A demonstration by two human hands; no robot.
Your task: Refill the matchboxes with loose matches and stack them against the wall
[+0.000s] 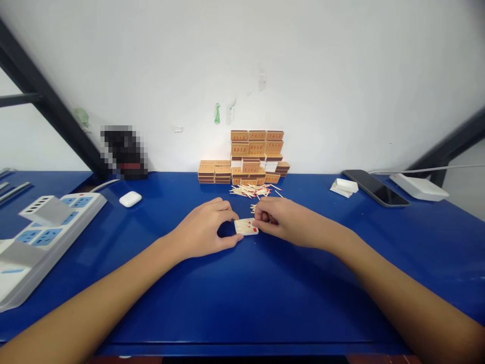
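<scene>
A small white matchbox tray (pixel 246 227) with red-tipped matches in it lies on the blue table (pixel 242 298). My left hand (pixel 206 227) curls round the tray's left end, thumb and fingers touching it. My right hand (pixel 282 218) is closed at the tray's right end, fingers pinched on matches over it. Loose matches (pixel 252 190) lie scattered just behind the hands. A stack of orange matchboxes (pixel 250 157) stands against the wall behind them.
A white power strip (pixel 41 237) lies at the left, with a white earbud case (pixel 130 198) beside it. At the right are white trays (pixel 344 187), a black phone (pixel 375 187) and a white flat device (pixel 419 186). A dark blurred object (pixel 124 151) leans on the wall.
</scene>
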